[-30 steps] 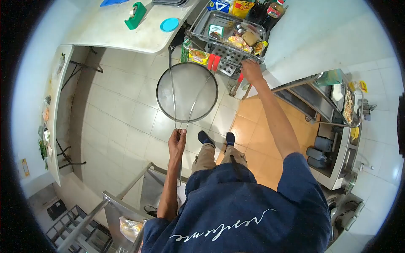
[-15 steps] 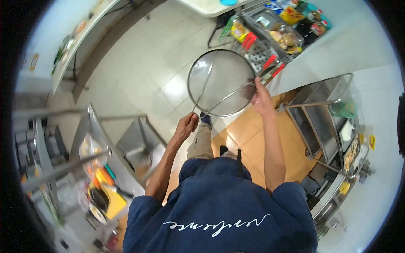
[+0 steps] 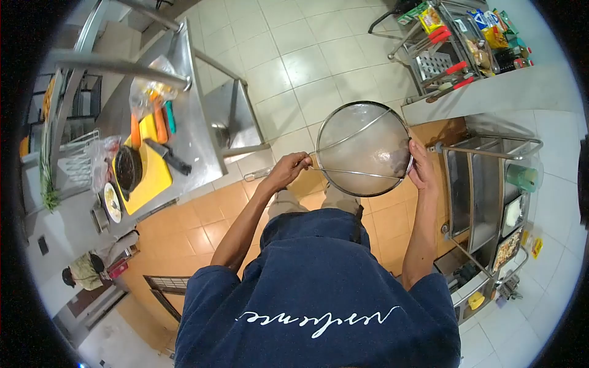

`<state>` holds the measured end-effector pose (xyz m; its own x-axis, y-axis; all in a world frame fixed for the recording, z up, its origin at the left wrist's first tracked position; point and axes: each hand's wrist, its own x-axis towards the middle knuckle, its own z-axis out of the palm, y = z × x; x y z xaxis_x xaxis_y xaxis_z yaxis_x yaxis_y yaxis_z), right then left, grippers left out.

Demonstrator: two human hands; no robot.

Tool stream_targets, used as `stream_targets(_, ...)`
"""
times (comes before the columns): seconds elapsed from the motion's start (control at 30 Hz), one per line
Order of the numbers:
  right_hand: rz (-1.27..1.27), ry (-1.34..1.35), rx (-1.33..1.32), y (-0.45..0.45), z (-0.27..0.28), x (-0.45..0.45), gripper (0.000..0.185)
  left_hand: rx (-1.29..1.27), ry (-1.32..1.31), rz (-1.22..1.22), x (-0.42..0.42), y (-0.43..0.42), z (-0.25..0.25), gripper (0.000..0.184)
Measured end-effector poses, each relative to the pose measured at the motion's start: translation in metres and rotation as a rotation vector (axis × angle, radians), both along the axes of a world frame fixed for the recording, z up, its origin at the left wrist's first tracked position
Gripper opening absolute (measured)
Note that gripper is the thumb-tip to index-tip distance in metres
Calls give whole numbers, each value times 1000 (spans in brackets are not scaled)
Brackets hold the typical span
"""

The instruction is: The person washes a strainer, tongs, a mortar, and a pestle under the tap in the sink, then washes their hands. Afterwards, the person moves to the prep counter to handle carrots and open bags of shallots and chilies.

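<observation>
Stands over a tiled floor (image 3: 300,61), orange nearby and pale farther ahead, with broad open room in front. Has at left a long steel table (image 3: 199,122), straight-edged, and at right a steel tray rack (image 3: 491,149), top rail jutting inward.

Holds in front of the waist a large round sieve (image 3: 363,144), out over the floor between table and rack. Sets its long axis crosswise, almost level from left to right: round head pointing right, handle end left. Turns the mesh toward the camera, two wires fanning over it from the handle side to the far rim. Cannot tell whether hollow or bulging side up. Leaves open floor past the rim ahead and a wide gap toward the table, but, seen from above, much less room between the right side of the rim and the rack's rail.

Shows on the table a yellow cutting board (image 3: 156,184), well apart from the sieve.

Clasps the far rim with the right hand (image 3: 423,165), fingers reaching behind the mesh and dimly visible through it. Pinches the handle just beside the rim with the left hand (image 3: 287,172), fingers curled tight, hiding much of the handle.

Includes carrots (image 3: 161,126) at the board's far end.
</observation>
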<state>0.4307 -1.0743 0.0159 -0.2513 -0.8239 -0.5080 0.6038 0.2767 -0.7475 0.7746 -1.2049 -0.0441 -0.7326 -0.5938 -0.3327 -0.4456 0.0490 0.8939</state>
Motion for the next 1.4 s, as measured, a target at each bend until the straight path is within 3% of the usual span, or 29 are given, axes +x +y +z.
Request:
stream_targets(0.2,-145,-57,-33,53,-27,99,35,-171,-12,9,102,24,-4,23)
stream_targets(0.5,-273,-162,-84,134,-23,259,40,-297,-36,85,269,54,-9,21)
stream_targets(0.63,-304,-154,-91,163,-32,294,40,-447,-69,95,326,66,-16,20)
stream_targets(0.7,-315,-147,-102,171,-35,310,40,-698,-104,112,356,74,-17,13)
stream_targets(0.77,-339,-169,-93,180,-46,329,40,-578,-122,171,388,78,-26,10)
stream_targets(0.83,-342,-240,-49,198,-57,341,39,-771,-80,147,414,85,-22,10)
stream_targets(0.9,-339,-230,-97,214,-57,363,37,-739,-173,165,437,88,-25,12)
stream_targets(0.97,-429,-253,-74,228,-63,394,35,-1052,-315,204,471,91,-32,20)
stream_targets(1.0,-439,-271,-76,231,-66,410,35,-874,-368,244,486,90,-35,29)
stream_targets(1.1,-417,-269,-125,248,-77,458,32,-880,-316,234,526,83,-47,36)
stream_targets(1.2,-402,-361,-213,243,-93,517,29,-740,-285,201,555,81,-56,35)
stream_targets(1.37,-570,-365,-153,198,-110,634,26,-443,-274,147,613,68,-82,38)
stream_targets(1.4,-590,-361,-133,189,-114,658,26,-439,-339,110,618,70,-68,38)
